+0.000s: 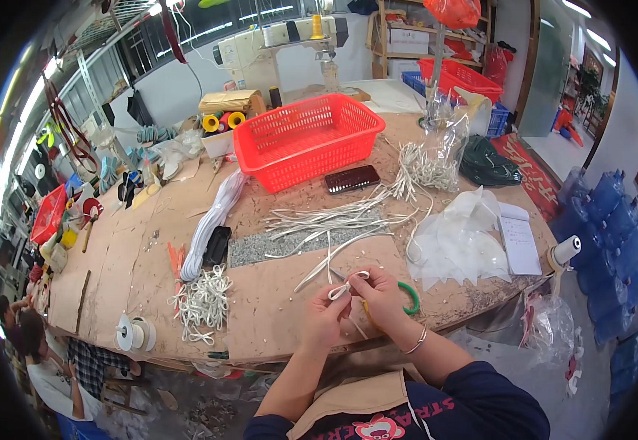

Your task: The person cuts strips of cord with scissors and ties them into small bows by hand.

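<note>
My left hand (324, 320) pinches a white cord (339, 291) near the table's front edge. Beside it, my right hand (380, 297) grips the same cord, which bends into a small loop between the fingertips. A green ring handle (413, 298) sticks out beside my right hand, with a bit of yellow under the palm; it looks like scissors, mostly covered by the hand. Loose lengths of white cord (319, 222) lie across a grey speckled strip (249, 251) just beyond. To the left is a pile of looped white cords (205, 302).
A red basket (312, 165) stands at the back, with a dark phone (352, 179) in front. Plastic sheets (455, 235) and a notebook (521, 242) lie right. A white spool (136, 334) sits at the left front. Another person (51, 374) is at far left.
</note>
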`<move>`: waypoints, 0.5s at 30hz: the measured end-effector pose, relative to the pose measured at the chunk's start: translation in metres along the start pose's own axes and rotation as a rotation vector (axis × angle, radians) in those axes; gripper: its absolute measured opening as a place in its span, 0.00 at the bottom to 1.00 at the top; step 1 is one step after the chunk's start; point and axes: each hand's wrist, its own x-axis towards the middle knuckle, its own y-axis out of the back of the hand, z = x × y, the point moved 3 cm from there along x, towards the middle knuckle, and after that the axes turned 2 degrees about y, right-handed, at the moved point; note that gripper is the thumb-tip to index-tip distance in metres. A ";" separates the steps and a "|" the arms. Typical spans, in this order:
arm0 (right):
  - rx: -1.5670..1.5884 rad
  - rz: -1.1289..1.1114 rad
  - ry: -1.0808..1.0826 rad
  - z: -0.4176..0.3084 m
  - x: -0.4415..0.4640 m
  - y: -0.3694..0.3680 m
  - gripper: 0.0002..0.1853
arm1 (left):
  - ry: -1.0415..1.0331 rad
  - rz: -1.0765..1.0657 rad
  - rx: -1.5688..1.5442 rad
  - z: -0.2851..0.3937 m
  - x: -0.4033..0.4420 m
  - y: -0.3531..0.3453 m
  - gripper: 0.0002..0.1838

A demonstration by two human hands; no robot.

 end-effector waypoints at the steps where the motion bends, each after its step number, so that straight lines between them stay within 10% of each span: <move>1: -0.027 0.058 0.029 0.001 -0.001 0.000 0.05 | -0.072 0.075 0.088 0.001 -0.002 -0.005 0.05; 6: -0.024 0.097 -0.009 0.005 0.000 0.000 0.05 | -0.290 0.169 0.423 -0.001 -0.009 -0.001 0.03; 11: 0.114 -0.091 -0.210 0.001 0.002 -0.011 0.06 | 0.184 -0.132 -0.094 0.008 0.004 0.027 0.04; 15: -0.182 -0.123 -0.136 0.003 0.005 0.001 0.07 | 0.107 0.164 0.077 0.014 0.005 0.019 0.03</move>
